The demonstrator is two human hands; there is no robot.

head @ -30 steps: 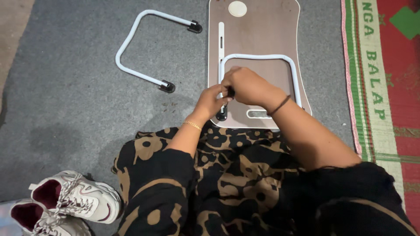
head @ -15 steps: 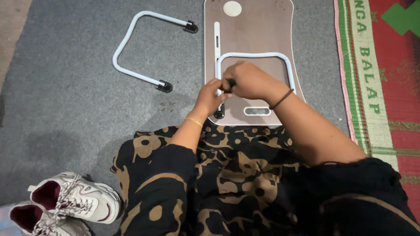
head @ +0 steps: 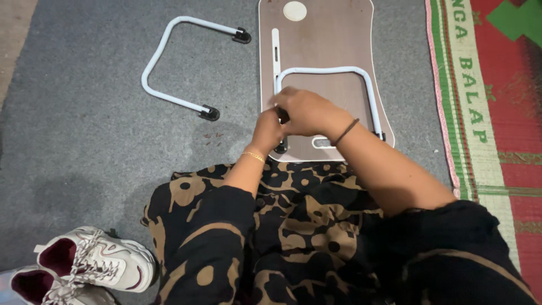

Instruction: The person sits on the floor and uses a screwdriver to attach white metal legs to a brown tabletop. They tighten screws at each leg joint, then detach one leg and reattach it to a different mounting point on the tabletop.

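A brown wooden lap-table top (head: 324, 39) lies flat on the grey carpet in front of me. A white U-shaped metal leg (head: 339, 70) rests on it, its black ends near the table's close edge. My left hand (head: 266, 131) and my right hand (head: 307, 112) are pressed together over the leg's left arm, just above its black end bracket (head: 280, 148). Something small and dark shows between the fingers; I cannot tell what it is. A second white U-shaped leg (head: 169, 62) with black ends lies loose on the carpet to the left.
A pair of white sneakers (head: 84, 262) sits at the lower left. A red and green woven mat (head: 491, 85) borders the carpet on the right. My black and tan patterned clothing (head: 293, 226) fills the lower middle.
My hands have stayed on the leg's left arm with only slight finger shifts. The view has drifted a little, so the table sits slightly further left in frame.
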